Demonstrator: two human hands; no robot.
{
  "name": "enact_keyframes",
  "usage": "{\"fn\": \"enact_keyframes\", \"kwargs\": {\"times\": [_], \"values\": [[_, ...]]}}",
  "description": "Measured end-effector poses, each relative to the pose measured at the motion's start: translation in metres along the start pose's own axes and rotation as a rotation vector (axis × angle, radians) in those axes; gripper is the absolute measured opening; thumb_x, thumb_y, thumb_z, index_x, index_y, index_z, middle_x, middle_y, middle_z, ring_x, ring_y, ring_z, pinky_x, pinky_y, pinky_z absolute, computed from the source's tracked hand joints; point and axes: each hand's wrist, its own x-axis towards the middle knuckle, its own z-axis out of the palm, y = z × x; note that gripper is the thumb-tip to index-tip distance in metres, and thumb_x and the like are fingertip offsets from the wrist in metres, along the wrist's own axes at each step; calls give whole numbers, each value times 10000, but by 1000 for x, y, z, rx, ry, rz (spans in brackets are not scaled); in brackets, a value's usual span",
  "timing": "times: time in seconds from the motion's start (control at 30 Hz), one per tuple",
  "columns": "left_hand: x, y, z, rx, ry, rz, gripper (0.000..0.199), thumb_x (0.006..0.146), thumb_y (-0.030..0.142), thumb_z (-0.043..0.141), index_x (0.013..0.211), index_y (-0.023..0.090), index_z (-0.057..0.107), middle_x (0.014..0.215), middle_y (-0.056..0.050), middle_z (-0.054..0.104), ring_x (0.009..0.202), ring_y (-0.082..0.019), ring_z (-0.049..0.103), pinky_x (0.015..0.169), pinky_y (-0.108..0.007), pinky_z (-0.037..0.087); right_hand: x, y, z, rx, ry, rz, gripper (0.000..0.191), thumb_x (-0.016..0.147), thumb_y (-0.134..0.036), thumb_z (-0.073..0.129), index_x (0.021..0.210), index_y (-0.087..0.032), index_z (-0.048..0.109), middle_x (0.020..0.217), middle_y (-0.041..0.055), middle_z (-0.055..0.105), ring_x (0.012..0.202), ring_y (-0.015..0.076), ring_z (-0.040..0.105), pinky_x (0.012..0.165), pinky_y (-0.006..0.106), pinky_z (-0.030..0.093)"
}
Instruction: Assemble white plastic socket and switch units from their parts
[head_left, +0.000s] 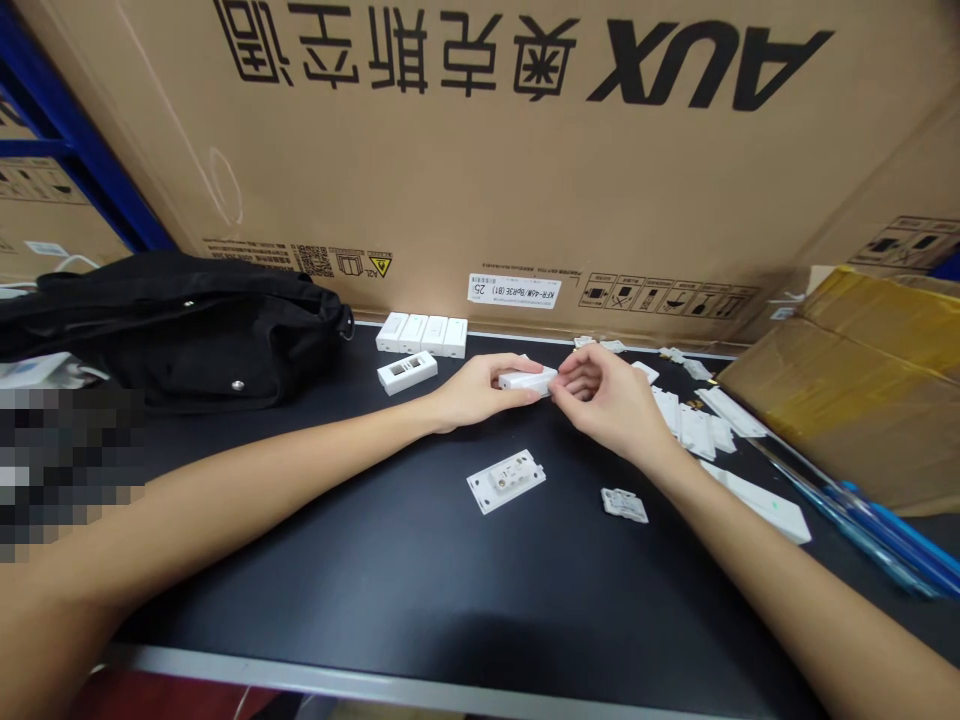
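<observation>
Behind the black bench (360, 590) stands a big carton (450, 180). Over the bench, the left hand (480, 388) grips a white case (529, 381) between thumb and fingers; the right hand (611, 395) bends its fingers at the case's end, but I cannot tell if they pinch. If pushing loosens the left grip, the case could slip and knock the nearby plate (517, 478).
</observation>
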Motion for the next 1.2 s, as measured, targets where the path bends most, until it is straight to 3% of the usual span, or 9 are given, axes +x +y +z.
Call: {"fn": "enact_keyframes", "kwargs": {"times": [0.3, 0.9, 1.2], "values": [[0, -4, -1, 0, -41, 40, 353, 922, 297, 766, 1252, 176, 734, 1332, -116, 733, 1221, -240, 681, 1082, -399, 491, -2, -6, -2, 0, -43, -18, 133, 800, -258, 704, 860, -229, 589, 778, 29, 712, 643, 184, 675, 632, 344, 574], [0, -3, -1, -44, -34, -13, 360, 892, 310, 786, 1228, 188, 745, 1312, -103, 727, 1176, -223, 672, 1057, -386, 492, -2, -6, 1, -74, -21, -97, 89, 814, -215, 661, 857, -239, 587, 748, 27, 719, 626, 183, 668, 621, 337, 563], [0, 4, 1, -294, 16, -156, 412, 836, 270, 841, 1222, 166, 741, 1291, -120, 715, 1104, -208, 680, 968, -401, 574, -3, -7, 4, -19, 62, -66, 115, 801, -234, 681, 849, -247, 577, 756, 23, 723, 648, 191, 687, 644, 347, 583]]}}
